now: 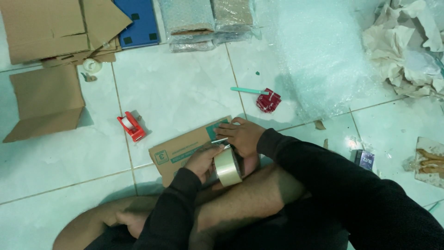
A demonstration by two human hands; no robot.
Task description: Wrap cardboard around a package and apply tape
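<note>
Your left hand [202,162] is closed round a roll of clear packing tape [228,166], held on edge above your crossed legs, and your right hand [241,136] lies flat, fingers pressed down, on a small cardboard box [185,150] at the floor in front of you. The two hands sit close together, nearly touching over the roll.

By my reading, you are only beginning to tape: the tape's loose end seems to be held against the box at 12 o'clock from the roll, and no finished band of tape shows on the visible cardboard (clear tape would be hard to see anyway). Cutting and smoothing look undone.

Your hands and knee cover the box's near right corner, so I cannot tell whether its flaps are closed. A red tape dispenser [131,126] lies at 9 o'clock from the box, and a red cutter [268,100] at 1 o'clock.
</note>
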